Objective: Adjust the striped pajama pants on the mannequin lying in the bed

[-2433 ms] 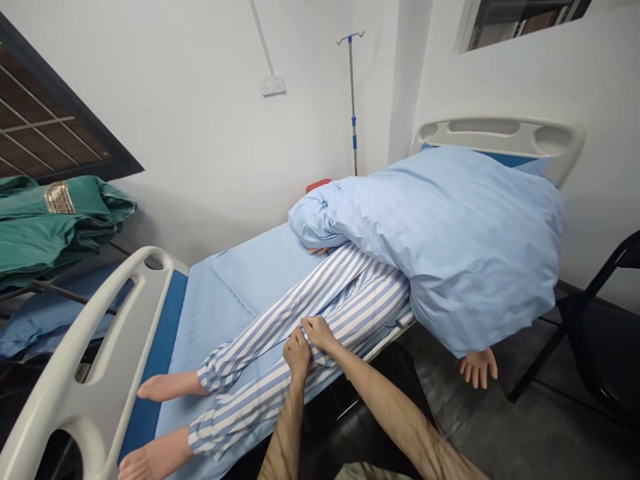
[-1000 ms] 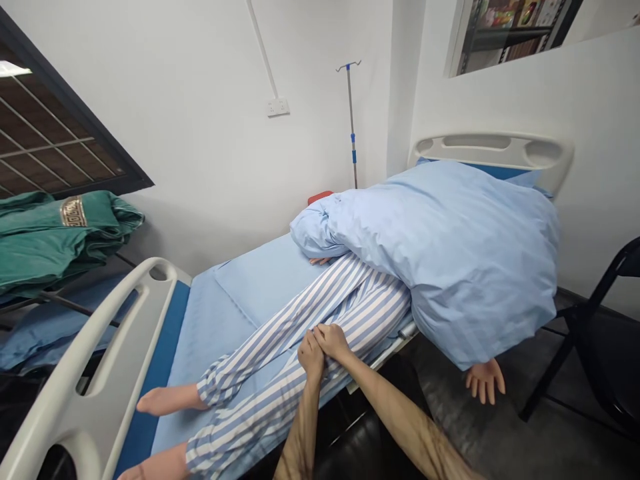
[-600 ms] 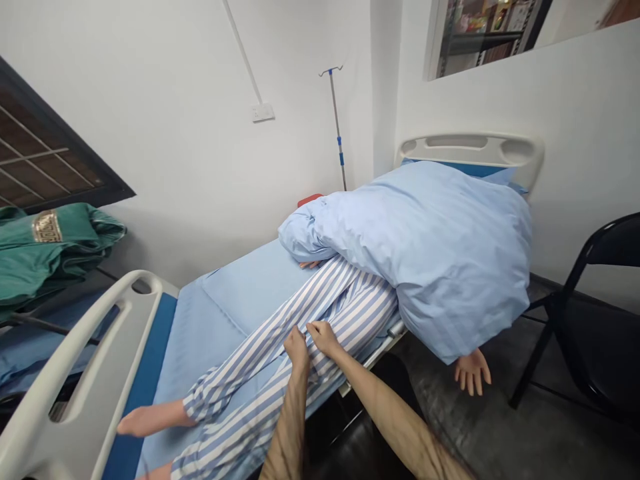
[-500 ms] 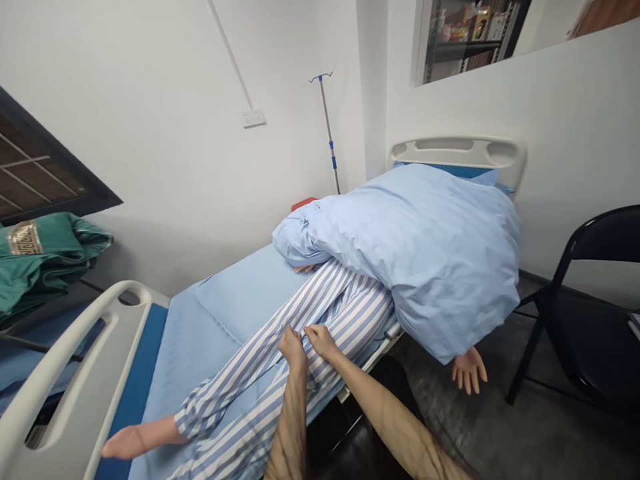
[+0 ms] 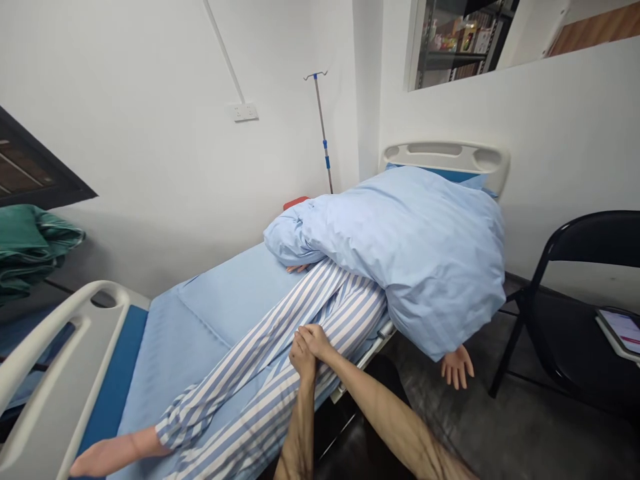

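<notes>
At the far left a heap of green cloth (image 5: 30, 247) lies beyond the white footboard (image 5: 65, 347) of a hospital bed, and that rail stands between it and the rest of the bed. On the blue sheet (image 5: 225, 300) lies a dummy (image 5: 115, 457), its bare foot near the footboard, its legs in striped pajama trousers (image 5: 250, 353). The person's left hand (image 5: 303, 357) and right hand (image 5: 314, 340) sit close together on the nearer trouser leg, touching each other. The fingers (image 5: 307, 337) are together on the cloth, their tips hidden, so I cannot tell whether they clamp it. Behind them, a drip pole (image 5: 320, 133) stands by the wall. A blue quilt (image 5: 400, 267) covers the dummy's upper half and spills over the bed's edge, with the dummy's hand (image 5: 457, 367) dangling below it. Further right stands a black folding chair (image 5: 595, 227), a tablet (image 5: 620, 331) on its seat.
</notes>
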Demonstrator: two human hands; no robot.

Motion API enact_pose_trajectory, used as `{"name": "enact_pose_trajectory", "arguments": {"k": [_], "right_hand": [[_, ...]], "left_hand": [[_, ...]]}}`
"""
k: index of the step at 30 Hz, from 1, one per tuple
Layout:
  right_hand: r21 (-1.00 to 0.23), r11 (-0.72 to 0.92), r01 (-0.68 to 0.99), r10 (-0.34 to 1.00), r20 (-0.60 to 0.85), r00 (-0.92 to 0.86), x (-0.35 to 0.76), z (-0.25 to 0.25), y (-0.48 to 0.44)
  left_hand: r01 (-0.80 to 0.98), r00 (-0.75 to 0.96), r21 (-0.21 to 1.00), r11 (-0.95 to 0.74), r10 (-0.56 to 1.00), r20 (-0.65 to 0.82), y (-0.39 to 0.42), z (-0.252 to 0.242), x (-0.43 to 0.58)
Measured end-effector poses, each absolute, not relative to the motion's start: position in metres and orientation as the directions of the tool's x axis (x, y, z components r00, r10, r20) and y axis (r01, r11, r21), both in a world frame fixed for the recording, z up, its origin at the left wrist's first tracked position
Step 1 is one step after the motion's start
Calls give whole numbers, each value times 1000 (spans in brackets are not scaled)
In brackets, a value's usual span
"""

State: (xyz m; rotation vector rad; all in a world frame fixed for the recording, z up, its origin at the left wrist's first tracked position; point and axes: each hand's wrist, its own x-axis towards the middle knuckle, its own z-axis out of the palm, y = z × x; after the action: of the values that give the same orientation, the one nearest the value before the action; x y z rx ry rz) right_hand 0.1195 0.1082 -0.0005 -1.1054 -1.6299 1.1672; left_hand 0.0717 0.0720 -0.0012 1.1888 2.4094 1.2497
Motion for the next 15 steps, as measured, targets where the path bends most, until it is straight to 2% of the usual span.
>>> {"name": "enact_pose_trajectory", "arguments": {"k": [3, 9, 15], "right_hand": [[-953, 229, 196, 936, 160, -315, 131, 14, 113], [-893, 387, 230, 900, 312, -304, 161, 54, 124], [-796, 413, 443, 904, 301, -304, 167, 16, 108]], "left_hand": [[534, -656, 781, 323, 741, 143, 72, -1, 72], [552, -673, 736, 392, 731, 115, 73, -1, 74], [576, -618, 747, 332, 775, 132, 70, 1, 74]]}}
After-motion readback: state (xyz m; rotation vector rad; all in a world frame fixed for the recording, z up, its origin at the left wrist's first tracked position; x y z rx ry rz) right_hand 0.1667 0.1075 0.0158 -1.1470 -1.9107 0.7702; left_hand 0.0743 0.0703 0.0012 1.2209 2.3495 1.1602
